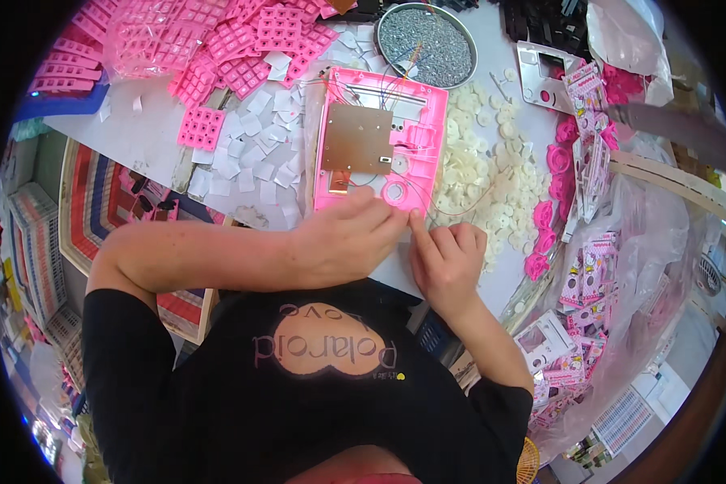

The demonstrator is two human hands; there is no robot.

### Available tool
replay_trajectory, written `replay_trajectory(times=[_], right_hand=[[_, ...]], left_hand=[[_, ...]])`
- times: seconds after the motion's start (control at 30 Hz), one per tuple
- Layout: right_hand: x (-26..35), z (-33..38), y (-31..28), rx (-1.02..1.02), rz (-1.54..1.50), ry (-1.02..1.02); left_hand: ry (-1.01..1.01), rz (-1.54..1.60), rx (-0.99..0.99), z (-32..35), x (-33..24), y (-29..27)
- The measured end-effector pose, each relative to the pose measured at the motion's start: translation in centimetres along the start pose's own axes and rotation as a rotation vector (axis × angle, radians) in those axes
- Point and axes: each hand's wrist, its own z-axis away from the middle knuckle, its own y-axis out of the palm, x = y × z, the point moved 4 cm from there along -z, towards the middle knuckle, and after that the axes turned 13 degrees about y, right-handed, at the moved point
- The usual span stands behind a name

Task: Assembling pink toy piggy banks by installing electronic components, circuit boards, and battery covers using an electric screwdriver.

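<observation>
Tabletop [395, 269] ends just below left hand [351, 239] and right hand [452, 262], mid-frame. The left's fingers bunch narrowly at the lower edge of the pink casing [419, 165]; whether they hold anything, I cannot tell. The right, otherwise curled, sets its index finger at the lower right corner. The casing lies just above both. White squares [262, 170] crowd its left, pale discs [476, 153] its right, leaving scant room; a bowl [475, 60] stands beyond, top centre.

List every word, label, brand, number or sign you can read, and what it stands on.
Black shirt: large lettering on the chest, legible but not copied here.
Pink-and-white printed pieces at right: any wording too small to read.
Pink casing: no readable text.
</observation>
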Motion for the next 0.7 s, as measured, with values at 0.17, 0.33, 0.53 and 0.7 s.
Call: replay_trajectory(times=[0.17, 0.33, 0.53, 0.7], right_hand=[[-0.8, -8.6, -2.5, 0.332, -0.386, 0.257], [0.2, -17.7, 2.3, 0.193, 0.027, 0.359], [0.5, -16.9, 3.6, 0.053, -0.337, 0.179], [2.0, -14.5, 2.4, -0.074, -0.417, -0.183]], left_hand=[[0.039, -0.055, -0.081, -0.3, -0.1, -0.4], [-0.026, 0.053, -0.023, 0.0, 0.1, -0.2], [-0.497, 0.386, -0.382, 3.8, 8.8, -2.5], [-0.9, 0.444, -0.344, 7.7, 16.3, -2.7]])
